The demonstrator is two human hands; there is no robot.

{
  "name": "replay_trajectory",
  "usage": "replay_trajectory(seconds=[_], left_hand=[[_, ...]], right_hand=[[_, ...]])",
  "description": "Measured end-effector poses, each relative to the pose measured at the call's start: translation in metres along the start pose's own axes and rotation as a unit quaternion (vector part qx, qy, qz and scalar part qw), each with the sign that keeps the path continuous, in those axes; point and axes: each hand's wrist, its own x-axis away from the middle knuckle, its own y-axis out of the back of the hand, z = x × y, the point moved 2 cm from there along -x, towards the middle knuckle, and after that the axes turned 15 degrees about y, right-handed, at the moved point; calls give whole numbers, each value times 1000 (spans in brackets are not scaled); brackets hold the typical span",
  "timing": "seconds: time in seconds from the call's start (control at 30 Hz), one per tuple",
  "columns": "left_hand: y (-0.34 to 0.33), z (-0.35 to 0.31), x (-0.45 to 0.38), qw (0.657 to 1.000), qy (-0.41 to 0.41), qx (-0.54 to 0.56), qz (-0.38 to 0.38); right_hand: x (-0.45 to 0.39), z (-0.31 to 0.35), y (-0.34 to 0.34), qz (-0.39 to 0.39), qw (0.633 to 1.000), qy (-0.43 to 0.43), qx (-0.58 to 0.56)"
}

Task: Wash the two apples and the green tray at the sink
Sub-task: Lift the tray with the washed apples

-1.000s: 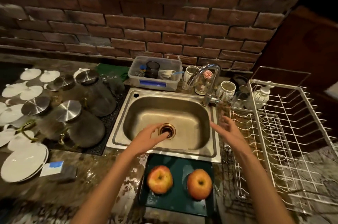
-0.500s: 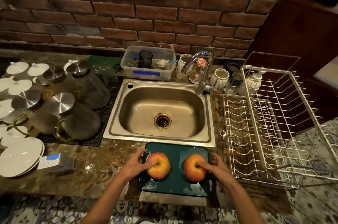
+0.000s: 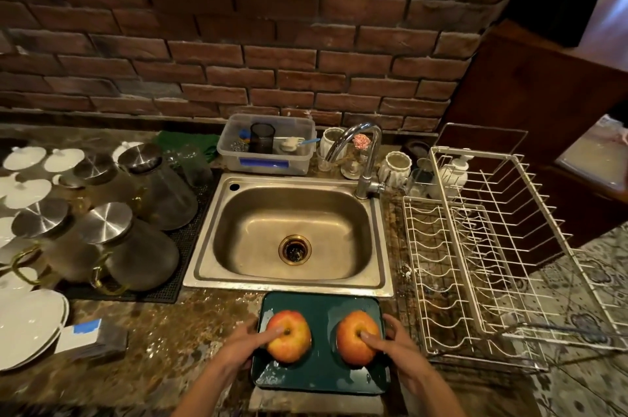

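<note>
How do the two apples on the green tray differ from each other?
The left apple shows more yellow, mostly low on its side; the right apple looks more evenly orange-red. The left apple sits under the left hand, the right apple under the right hand. Both rest stem hollow up on the green tray, similar in size, each with a fingertip at the hollow.

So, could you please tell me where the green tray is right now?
In the head view, the green tray lies on the counter directly in front of the sink, left of the wire dish rack, holding both apples.
</note>
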Motion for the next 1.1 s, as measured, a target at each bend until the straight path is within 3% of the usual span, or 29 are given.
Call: replay_trajectory(seconds=[0.33, 0.6, 0.87, 1.1], left_hand=[[1, -19, 16, 999, -13, 33, 10], [20, -74, 39, 998, -44, -11, -42], [38, -136, 102, 987, -106, -92, -77], [43, -187, 157, 980, -154, -93, -82]], right_hand=[[5, 30, -7, -6, 1000, 10, -20], [-2, 72, -14, -3, 998, 68, -16], [4, 143, -25, 11, 990, 141, -9], [20, 217, -34, -11, 982, 187, 18]])
